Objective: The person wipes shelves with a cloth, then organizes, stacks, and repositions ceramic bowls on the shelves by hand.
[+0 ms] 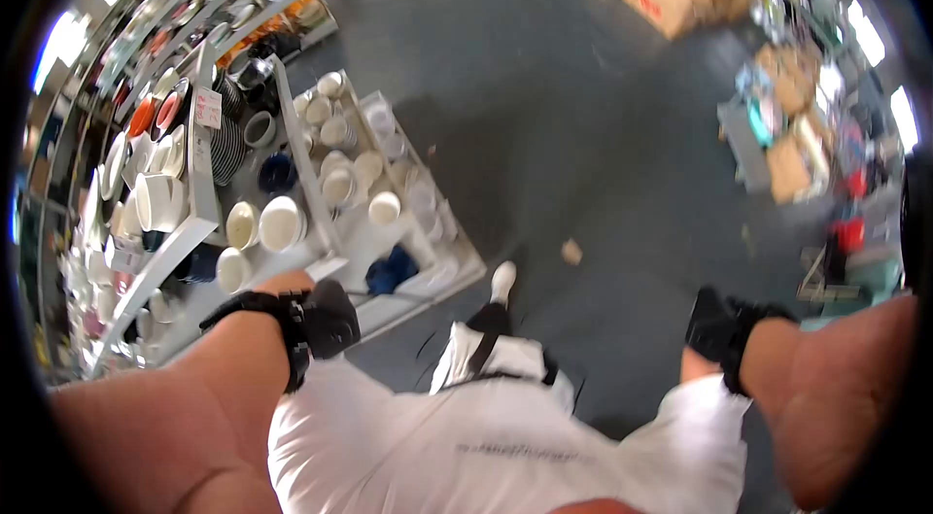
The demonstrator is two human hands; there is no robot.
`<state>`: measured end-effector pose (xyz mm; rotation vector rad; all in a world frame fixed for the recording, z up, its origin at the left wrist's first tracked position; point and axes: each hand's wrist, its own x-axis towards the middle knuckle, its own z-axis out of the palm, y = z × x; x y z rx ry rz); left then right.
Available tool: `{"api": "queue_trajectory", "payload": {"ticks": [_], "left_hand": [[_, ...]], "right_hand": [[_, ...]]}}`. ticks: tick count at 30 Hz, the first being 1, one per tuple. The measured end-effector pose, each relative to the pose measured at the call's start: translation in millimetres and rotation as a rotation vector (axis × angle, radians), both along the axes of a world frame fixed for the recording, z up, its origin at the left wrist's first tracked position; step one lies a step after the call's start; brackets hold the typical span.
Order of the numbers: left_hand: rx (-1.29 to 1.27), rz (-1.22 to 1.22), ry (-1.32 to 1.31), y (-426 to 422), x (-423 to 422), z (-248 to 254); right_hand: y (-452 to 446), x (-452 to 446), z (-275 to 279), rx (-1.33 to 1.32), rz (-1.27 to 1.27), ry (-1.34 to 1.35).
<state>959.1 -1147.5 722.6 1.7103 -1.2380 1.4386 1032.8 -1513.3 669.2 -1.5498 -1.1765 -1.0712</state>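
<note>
From my end, I see the left hand (286, 282) near white bowls (282, 224) on the shelf (303, 156); the right hand (699, 365) hangs well apart, above the floor (583, 125). I can't tell how either hand's fingers stand. I judge this a pause alongside; gripping a bowl would call for reaching its rim. Red writing on a paper tag (208, 109) and carton (661, 7) stays illegible to me.

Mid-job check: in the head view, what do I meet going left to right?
Orange dish → white bowl just left of the left hand → white shoe → brown scrap → red-marked cardboard box → red item.
</note>
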Motion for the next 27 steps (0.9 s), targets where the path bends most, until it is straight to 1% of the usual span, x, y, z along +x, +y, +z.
{"api": "queue_trajectory", "payload": {"ticks": [2, 5, 9, 12, 16, 20, 23, 27], "left_hand": [[-0.025, 0.062, -0.059, -8.5, 13.7, -19.8], [-0.050, 0.110, -0.111, -15.8, 62.6, -41.1], [-0.122, 0.079, -0.112, -3.7, 154.4, -50.5], [-0.121, 0.151, -0.154, 3.0, 177.4, -57.5], [-0.144, 0.281, -0.149, 17.3, 195.6, -59.5], [-0.166, 0.486, -0.144, 21.8, 183.5, -65.3], [-0.134, 0.658, -0.094, 20.4, 171.3, -61.8], [-0.115, 0.867, -0.019, 15.0, 176.6, -66.8]], "right_hand": [[-5.1, 44.6, -9.5, 0.018, 0.069, -0.045], [-6.5, 112.7, -14.0, 0.067, 0.122, -0.057], [0.0, 186.3, -9.9, 0.060, 0.089, -0.045], [17.6, 239.9, -8.9, 0.082, 0.170, -0.050], [51.0, 302.8, -1.4, 0.084, 0.300, -0.035], [97.0, 360.0, 5.6, 0.048, 0.531, -0.028], [142.0, 396.7, -2.3, 0.068, 0.699, 0.003], [200.1, 443.3, -21.9, 0.069, 0.901, 0.043]]}}
